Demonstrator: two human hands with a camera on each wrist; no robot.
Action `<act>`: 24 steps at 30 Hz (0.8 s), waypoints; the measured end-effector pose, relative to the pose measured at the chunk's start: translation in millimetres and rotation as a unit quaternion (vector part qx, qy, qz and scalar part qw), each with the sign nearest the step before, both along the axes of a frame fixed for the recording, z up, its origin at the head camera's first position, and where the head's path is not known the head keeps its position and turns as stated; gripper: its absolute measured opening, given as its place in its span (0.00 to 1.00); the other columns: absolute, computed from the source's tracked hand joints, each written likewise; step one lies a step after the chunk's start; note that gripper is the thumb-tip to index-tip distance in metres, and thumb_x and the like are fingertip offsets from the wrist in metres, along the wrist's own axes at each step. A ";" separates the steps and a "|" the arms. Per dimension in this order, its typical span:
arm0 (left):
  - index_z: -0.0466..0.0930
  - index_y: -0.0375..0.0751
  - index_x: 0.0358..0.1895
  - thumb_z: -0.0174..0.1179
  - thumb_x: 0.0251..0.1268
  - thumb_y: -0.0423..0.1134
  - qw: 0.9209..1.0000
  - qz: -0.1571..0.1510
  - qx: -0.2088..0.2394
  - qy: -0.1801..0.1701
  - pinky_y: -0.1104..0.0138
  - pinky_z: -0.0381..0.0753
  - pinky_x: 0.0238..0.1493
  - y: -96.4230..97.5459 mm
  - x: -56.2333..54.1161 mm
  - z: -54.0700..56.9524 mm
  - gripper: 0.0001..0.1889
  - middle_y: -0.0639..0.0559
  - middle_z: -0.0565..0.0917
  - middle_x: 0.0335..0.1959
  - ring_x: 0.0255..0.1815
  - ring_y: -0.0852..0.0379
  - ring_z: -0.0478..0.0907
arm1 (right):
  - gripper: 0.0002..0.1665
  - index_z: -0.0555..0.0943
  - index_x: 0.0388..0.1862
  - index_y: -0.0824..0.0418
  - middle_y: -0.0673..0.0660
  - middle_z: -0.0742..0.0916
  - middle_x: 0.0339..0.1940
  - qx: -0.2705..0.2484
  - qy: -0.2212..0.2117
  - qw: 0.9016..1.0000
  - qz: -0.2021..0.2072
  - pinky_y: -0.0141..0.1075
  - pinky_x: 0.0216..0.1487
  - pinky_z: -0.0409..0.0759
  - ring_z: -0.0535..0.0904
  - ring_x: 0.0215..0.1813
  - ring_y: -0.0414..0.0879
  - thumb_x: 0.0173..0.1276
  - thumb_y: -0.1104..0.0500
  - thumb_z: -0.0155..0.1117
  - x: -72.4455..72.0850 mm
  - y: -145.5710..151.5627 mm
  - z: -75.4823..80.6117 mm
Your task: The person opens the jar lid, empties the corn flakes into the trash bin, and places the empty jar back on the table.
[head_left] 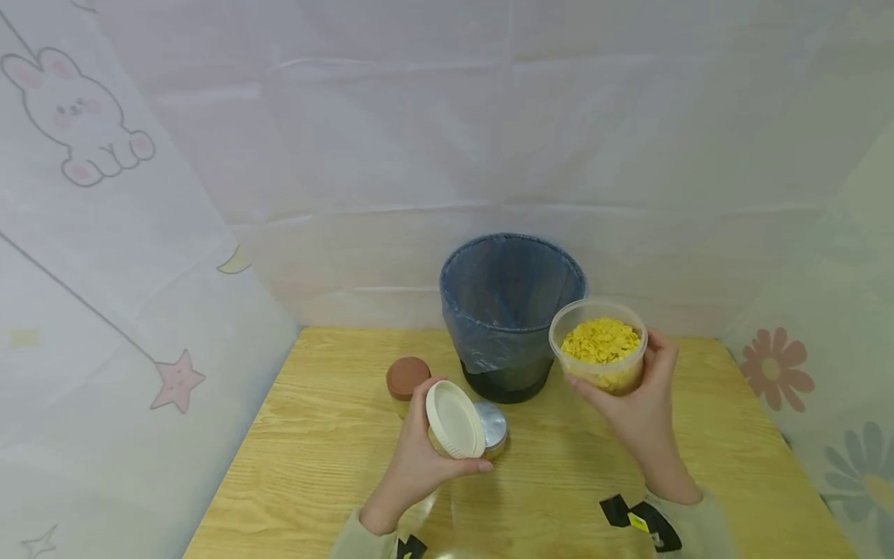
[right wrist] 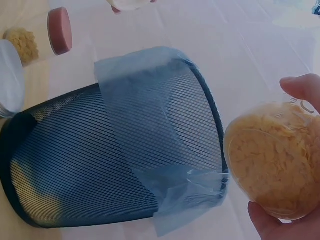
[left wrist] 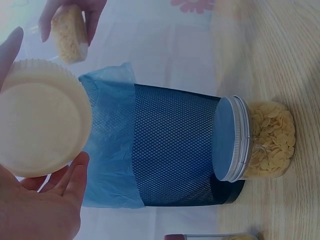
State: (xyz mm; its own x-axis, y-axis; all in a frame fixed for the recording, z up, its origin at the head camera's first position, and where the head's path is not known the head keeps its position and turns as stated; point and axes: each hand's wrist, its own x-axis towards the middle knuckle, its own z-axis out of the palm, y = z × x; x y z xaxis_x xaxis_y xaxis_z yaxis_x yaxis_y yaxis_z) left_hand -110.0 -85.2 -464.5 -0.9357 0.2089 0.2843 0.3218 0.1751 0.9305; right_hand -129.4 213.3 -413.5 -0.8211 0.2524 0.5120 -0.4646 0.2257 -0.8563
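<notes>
My left hand (head_left: 419,466) pinches a cream ribbed screw lid (head_left: 455,419) by its edge, the hollow side tilted up. In my right hand (head_left: 646,411) is a clear plastic tub (head_left: 555,334) of yellow flakes (head_left: 601,340), uncovered and tipped a little toward me. The tub is beside the right rim of a black mesh wastebasket (left wrist: 175,145) lined with a blue plastic bag (head_left: 482,349). In the right wrist view, fingers and thumb wrap the tub's sides, with flakes showing through its wall. Behind the lid stands a jar with a silver lid (head_left: 493,423), partly hidden.
A jar with a reddish-brown lid (head_left: 408,378) stands left of the wastebasket, also seen in the right wrist view with yellowish contents. The silver-lidded jar holds flakes (left wrist: 272,140). Everything stands on a wooden table (head_left: 300,442), with pale printed sheets (head_left: 391,155) behind and at the sides.
</notes>
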 end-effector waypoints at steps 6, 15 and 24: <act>0.58 0.60 0.75 0.89 0.32 0.43 1.000 -0.004 -0.005 0.009 0.45 0.72 0.59 0.9 0.0 -0.2 0.62 0.51 0.71 0.64 0.62 0.50 0.71 | 0.64 0.59 0.76 0.57 0.55 0.71 0.68 0.018 0.007 1.000 -0.002 0.32 0.56 0.71 0.71 0.62 0.50 0.42 0.80 0.80 -14.0 7.2 11.8; 0.57 0.60 0.75 0.89 0.34 0.44 1.000 -0.009 -0.003 0.007 0.44 0.71 0.59 2.1 -0.6 -0.5 0.61 0.52 0.71 0.64 0.62 0.50 0.72 | 0.62 0.62 0.77 0.54 0.53 0.70 0.69 0.027 0.003 1.000 -0.012 0.34 0.56 0.70 0.69 0.63 0.47 0.45 0.77 0.82 -36.1 12.9 24.0; 0.57 0.57 0.75 0.88 0.35 0.45 1.000 -0.014 -0.007 -0.010 0.45 0.71 0.59 3.9 -0.3 -0.4 0.61 0.53 0.71 0.64 0.62 0.51 0.72 | 0.54 0.63 0.71 0.62 0.60 0.74 0.63 -0.063 0.031 0.997 0.021 0.32 0.54 0.75 0.70 0.61 0.53 0.46 0.80 0.78 -51.3 8.7 27.7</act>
